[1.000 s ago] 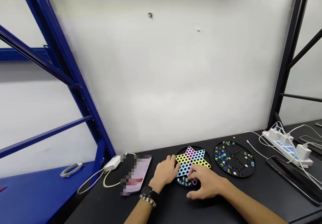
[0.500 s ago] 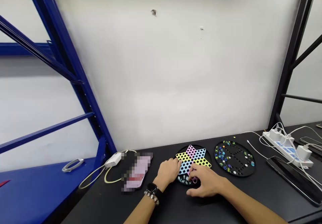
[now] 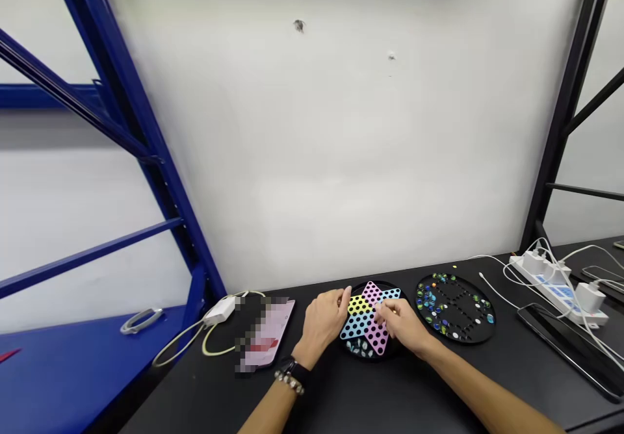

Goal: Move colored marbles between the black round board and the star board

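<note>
1. Star (image 3: pixel 366 322), one, flat, six-pointed, punched with round holes, pink, yellow and blue; sits between the hands inside a round black tray (image 3: pixel 394 345).
2. Right hand (image 3: pixel 402 325): thumb and fingers bunched nearly together over the star's middle; can't tell if anything's pinched.
3. Left hand (image 3: pixel 325 320): fingers loosely curled, thumb raised, at tray's left edge; can't tell if it holds anything.
4. Clear glassy marbles (image 3: pixel 359 347) under the star's near-left edge, count unclear.
5. Second tray (image 3: pixel 463 307), right of right hand, coloured marbles (image 3: pixel 429 299) mostly along its left side.
6. Narrow table (image 3: pixel 361 395) strip between trays; wider stretch nearside, between forearms.
</note>
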`<state>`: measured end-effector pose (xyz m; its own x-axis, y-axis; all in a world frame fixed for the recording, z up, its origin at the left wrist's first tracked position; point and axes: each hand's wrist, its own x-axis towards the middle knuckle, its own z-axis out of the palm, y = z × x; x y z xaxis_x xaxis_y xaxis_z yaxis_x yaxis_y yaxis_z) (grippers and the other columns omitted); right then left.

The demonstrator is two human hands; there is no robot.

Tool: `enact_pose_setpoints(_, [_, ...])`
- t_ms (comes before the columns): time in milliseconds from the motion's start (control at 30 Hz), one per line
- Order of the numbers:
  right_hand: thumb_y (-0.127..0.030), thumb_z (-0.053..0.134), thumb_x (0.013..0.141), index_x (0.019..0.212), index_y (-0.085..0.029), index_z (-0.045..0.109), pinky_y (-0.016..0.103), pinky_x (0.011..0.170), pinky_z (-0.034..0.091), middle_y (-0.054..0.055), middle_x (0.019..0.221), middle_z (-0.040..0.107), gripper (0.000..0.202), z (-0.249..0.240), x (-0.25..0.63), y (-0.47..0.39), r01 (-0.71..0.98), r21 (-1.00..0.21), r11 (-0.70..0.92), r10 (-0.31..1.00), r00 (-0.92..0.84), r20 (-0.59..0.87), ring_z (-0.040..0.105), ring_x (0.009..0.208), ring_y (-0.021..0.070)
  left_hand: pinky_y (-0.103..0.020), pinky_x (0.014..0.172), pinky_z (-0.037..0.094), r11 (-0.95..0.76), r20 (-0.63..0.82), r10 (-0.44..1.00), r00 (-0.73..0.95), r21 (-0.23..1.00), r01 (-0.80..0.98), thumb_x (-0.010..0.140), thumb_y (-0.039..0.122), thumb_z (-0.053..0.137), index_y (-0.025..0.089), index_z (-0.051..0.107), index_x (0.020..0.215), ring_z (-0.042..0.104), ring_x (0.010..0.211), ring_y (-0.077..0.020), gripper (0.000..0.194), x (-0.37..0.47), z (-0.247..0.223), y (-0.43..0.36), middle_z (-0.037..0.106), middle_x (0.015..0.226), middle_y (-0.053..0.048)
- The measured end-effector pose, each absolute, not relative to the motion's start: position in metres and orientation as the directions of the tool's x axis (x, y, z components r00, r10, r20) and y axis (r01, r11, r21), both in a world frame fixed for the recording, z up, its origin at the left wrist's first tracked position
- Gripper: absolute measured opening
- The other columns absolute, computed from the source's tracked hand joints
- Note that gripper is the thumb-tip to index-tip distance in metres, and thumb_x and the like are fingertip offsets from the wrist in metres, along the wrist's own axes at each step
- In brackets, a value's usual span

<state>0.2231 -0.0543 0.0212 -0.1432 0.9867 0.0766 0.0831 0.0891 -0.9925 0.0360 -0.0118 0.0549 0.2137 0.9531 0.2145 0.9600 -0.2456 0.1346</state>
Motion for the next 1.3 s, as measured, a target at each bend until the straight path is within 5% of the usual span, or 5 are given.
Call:
enact_pose_setpoints(167, [-0.070,0.038,0.089,0.073,-0.020,0.053,0.017,0.035,0.011,-0.004,0.056,0.052,0.055,0.020,0.209,-0.059,-0.373,-0.750,-0.546,0.800,-0.499,-0.334,0.032,0.033,0.0049,-0.030,0.068,0.040,-0.536,0.346,0.829,0.440,0.269,0.800,0.100,0.040,0.034,0.023,0.059,0.080,0.060,0.075,-0.0197,0.037,0.074,0.057,-0.047,0.067,0.081,-0.003])
enact_pose_setpoints(400, [-0.065,0.047,0.088,0.062,-0.022,0.035,0.016,0.035,0.012,-0.008,0.047,0.034,0.052,0.019,0.201,-0.059,-0.629,-0.637,-0.446,0.891,-0.244,-0.384,0.027,0.034,0.0040,-0.040,0.092,0.043,-0.704,0.332,0.710,0.621,0.348,0.619,0.099,0.038,0.041,0.022,0.057,0.100,0.055,0.097,-0.0251,0.023,0.092,0.050,-0.067,0.063,0.106,-0.007])
enact_pose_setpoints(600, [-0.069,0.046,0.087,0.059,-0.023,0.035,0.023,0.043,0.022,-0.007,0.047,0.030,0.054,0.027,0.244,-0.037,-0.012,-1.000,-0.005,0.992,0.128,-0.006,0.027,0.041,0.0084,-0.046,0.108,0.035,-0.671,0.318,0.742,0.590,0.344,0.657,0.095,0.052,0.048,0.023,0.045,0.139,0.044,0.128,-0.0310,0.053,0.068,0.049,-0.049,0.050,0.140,-0.011])
enact_pose_setpoints(767, [-0.039,0.049,0.095,0.062,-0.021,0.051,0.028,0.064,0.034,0.003,0.064,0.056,0.038,0.023,0.313,-0.023,0.860,-0.508,-0.049,0.949,0.200,0.246,0.056,0.066,0.0181,-0.057,0.118,0.019,-0.578,-0.010,0.801,0.598,0.249,0.777,0.074,0.076,0.062,0.025,0.041,0.148,0.031,0.143,-0.0376,0.093,0.041,0.039,-0.027,0.039,0.154,-0.015])
enact_pose_setpoints(1300, [-0.045,0.050,0.095,0.117,-0.025,0.064,0.048,0.100,0.034,0.008,0.128,0.063,0.033,0.015,0.279,-0.038,0.848,-0.368,0.380,0.923,-0.324,0.208,0.050,0.115,0.0274,-0.040,0.099,0.043,-0.469,0.030,0.882,0.470,0.134,0.873,0.079,0.043,0.065,0.027,0.063,0.112,0.056,0.117,-0.0290,0.037,0.004,0.047,0.002,0.060,0.122,-0.006])
